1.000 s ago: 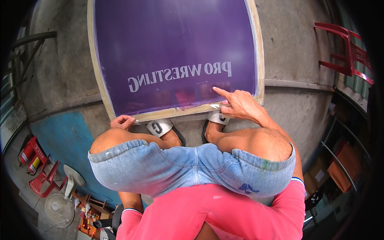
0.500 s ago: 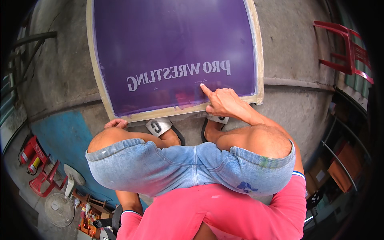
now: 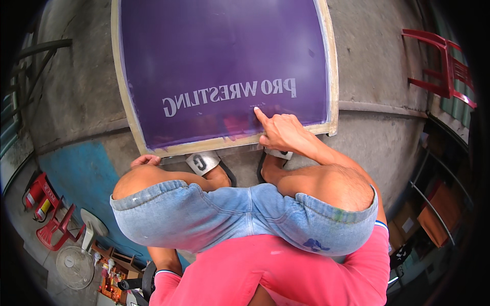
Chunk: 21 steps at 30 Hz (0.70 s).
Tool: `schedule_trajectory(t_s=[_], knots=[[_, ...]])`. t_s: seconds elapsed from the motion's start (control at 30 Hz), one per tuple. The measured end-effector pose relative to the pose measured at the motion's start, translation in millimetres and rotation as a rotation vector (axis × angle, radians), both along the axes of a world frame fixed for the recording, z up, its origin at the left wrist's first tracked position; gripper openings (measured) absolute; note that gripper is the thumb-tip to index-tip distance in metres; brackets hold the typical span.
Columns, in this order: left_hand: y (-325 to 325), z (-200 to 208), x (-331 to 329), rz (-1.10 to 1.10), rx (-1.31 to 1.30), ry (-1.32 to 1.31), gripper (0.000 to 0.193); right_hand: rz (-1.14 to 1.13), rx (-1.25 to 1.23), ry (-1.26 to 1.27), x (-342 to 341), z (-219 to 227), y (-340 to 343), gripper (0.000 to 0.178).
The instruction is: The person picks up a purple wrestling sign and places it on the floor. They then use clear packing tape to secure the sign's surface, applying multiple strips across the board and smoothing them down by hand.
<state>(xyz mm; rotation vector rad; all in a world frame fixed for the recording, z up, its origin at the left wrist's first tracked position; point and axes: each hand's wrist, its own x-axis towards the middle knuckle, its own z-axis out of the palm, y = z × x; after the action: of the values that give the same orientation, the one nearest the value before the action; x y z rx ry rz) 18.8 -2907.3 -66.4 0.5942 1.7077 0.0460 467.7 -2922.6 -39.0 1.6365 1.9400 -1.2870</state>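
Note:
A large screen printing frame (image 3: 333, 76) with pale edges and purple mesh (image 3: 224, 46) stretches away in front of me. Mirrored pale lettering (image 3: 229, 94) runs across its near part. My right hand (image 3: 286, 132) lies over the near edge, index finger stretched out to the mesh just below the lettering, thumb apart, the other fingers bent and holding nothing. At the near left corner, my left hand (image 3: 146, 160) has its fingers curled on the frame's edge; my knee hides part of that hand.
My sandalled feet (image 3: 203, 162) are close under the near edge. A red plastic chair (image 3: 444, 64) stands far right, another red chair (image 3: 58, 232) and a grey fan (image 3: 75, 266) at lower left. A blue patch (image 3: 84, 176) covers the floor on the left.
My right index fingertip has shifted slightly left along the mesh below the lettering. My left hand stays at the frame's corner.

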Motion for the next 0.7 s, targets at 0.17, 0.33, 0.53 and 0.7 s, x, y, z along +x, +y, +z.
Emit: schedule_trajectory(t_s=[0.17,0.33,0.53,0.7], knots=[[-1.2,-12.2,-13.1,-0.032,0.023,-0.04,0.012,0.028,0.048,0.001,-0.5,2.1,0.5,0.079],[-0.8,-13.8,-14.1,-0.029,0.053,-0.052,0.011,0.014,0.025,-0.005,-0.9,3.7,1.5,0.079],[8.0,-0.6,-2.5,0.046,0.031,-0.063,0.01,0.014,-0.001,-0.005,-2.3,0.5,1.7,0.079],[10.1,-9.2,-12.0,0.005,0.06,-0.052,0.01,0.033,-0.048,-0.036,-3.2,1.9,6.3,0.078]])
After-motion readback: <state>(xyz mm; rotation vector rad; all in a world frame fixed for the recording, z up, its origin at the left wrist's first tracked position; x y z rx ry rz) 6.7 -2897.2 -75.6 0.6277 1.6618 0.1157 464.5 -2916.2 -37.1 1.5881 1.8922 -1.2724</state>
